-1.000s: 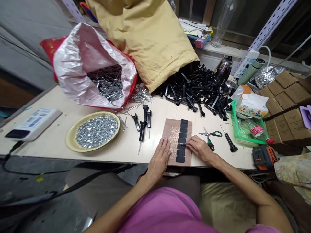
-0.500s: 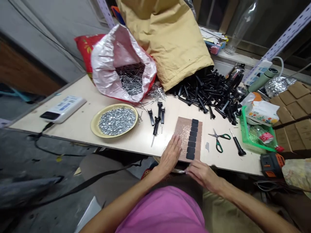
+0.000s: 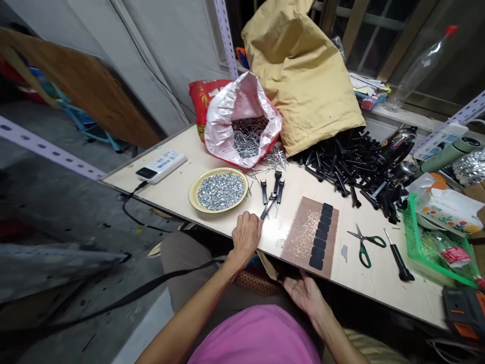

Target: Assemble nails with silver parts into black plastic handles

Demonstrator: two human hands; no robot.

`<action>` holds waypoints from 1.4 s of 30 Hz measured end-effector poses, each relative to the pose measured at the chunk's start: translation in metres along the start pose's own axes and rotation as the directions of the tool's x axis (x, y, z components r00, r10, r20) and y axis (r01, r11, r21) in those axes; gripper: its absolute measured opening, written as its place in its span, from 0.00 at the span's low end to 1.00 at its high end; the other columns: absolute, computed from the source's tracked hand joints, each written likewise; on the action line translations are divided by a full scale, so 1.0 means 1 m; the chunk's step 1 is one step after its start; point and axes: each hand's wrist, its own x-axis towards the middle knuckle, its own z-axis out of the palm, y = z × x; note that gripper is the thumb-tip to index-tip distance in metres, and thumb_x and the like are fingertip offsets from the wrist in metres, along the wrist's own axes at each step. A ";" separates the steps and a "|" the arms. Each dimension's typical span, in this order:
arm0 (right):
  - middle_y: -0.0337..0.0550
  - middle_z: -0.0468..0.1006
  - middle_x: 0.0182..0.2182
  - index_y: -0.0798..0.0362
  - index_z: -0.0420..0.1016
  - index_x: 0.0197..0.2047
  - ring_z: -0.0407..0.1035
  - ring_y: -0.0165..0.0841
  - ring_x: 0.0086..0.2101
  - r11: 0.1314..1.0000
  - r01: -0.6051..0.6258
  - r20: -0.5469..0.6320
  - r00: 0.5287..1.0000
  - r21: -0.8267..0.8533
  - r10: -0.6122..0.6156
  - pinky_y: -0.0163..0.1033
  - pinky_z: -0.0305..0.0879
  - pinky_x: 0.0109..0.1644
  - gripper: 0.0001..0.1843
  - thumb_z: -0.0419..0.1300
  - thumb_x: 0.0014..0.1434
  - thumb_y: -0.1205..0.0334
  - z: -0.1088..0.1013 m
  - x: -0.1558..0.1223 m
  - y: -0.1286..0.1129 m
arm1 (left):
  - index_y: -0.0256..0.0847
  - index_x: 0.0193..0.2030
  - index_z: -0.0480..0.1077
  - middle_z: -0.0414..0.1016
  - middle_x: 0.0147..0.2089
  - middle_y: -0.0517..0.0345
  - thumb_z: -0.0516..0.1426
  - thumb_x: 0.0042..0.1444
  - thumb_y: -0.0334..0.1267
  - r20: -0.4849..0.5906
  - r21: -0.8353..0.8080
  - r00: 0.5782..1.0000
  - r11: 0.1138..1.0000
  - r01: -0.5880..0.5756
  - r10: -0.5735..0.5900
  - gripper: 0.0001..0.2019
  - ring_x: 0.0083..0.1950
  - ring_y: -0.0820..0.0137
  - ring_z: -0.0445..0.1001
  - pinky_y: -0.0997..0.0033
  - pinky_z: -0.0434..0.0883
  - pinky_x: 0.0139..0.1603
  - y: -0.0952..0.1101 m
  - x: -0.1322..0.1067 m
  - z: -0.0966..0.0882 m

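My left hand [image 3: 247, 233] is at the table's front edge, fingers curled together. They meet the lower end of a black-handled metal pin tool [image 3: 268, 206], whose pin is hidden behind them. Similar black-handled tools [image 3: 280, 193] lie just beyond it. Below the table edge, my right hand [image 3: 306, 297] is turned partly palm up with fingers stretched out, near a tan strip [image 3: 268, 266]. No held object shows in it. Between the hands and further back, a brown abrasive-looking sheet [image 3: 297, 230] carries a row of black rounded pads [image 3: 321, 235].
A yellow bowl [image 3: 193, 194] holds small silver metal parts. Behind it, a red-and-white sack [image 3: 220, 129] holds metal pins. Black plastic handles [image 3: 341, 162] spill from a tan bag [image 3: 303, 86]. Scissors [image 3: 364, 245], another black-handled tool [image 3: 398, 260] and a green basket [image 3: 411, 237] sit rightward.
My left hand has moved off the brown sheet, leftward to the black-handled tools. My right hand has dropped lower and turned more palm up. The view has swung left.
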 end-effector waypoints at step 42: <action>0.44 0.78 0.38 0.49 0.73 0.52 0.73 0.31 0.37 -0.619 0.575 0.838 0.267 -0.535 -0.476 0.34 0.70 0.39 0.19 0.48 0.63 0.70 0.185 0.061 -0.115 | 0.36 0.27 0.71 0.73 0.23 0.60 0.66 0.38 0.45 0.349 -0.935 0.902 -0.156 0.317 -0.254 0.15 0.25 0.74 0.70 0.73 0.70 0.29 -0.059 0.075 -0.052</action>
